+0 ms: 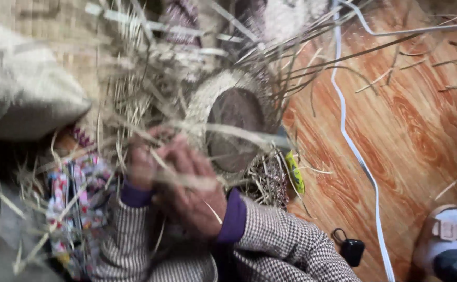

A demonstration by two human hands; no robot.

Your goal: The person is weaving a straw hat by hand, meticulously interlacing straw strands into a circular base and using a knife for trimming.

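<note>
A: What is being worked on?

B: A woven straw piece [228, 99], a pale plaited ring around a dark round core, lying just beyond the hands in the middle of the view. Loose straw strands [150, 89] bristle out of it in every direction, long and thin, pale tan.

A: And the hands?

B: Close together, near the centre bottom. The left hand [142, 167] is curled around a few strands; the right hand [192, 193] overlaps it and is closed on a flat strand [186, 180] that crosses the fingers. Both are blurred, so which fingers pinch is hard to make out. Purple cuffs show under houndstooth sleeves [280, 240].

A: What lies around them?

B: To the left, a floral patterned cloth [77, 209] under more straw, and farther left a grey sack-like bundle [25, 89], cut off by the edge. Just right of the woven piece, a small yellow-green object [294, 172] half buried in straw; I cannot tell what it is. On the right, the orange wood-grain floor [421, 130] with scattered straw bits, and a white flat strap [356, 151] running from far to near. A small black object [351, 250] lies near the right sleeve. At the near right corner, a foot in a white sandal [445, 235], partly out of view.

A: Anything at the far edge?

B: Dim shapes behind the straw, too smeared to name.
</note>
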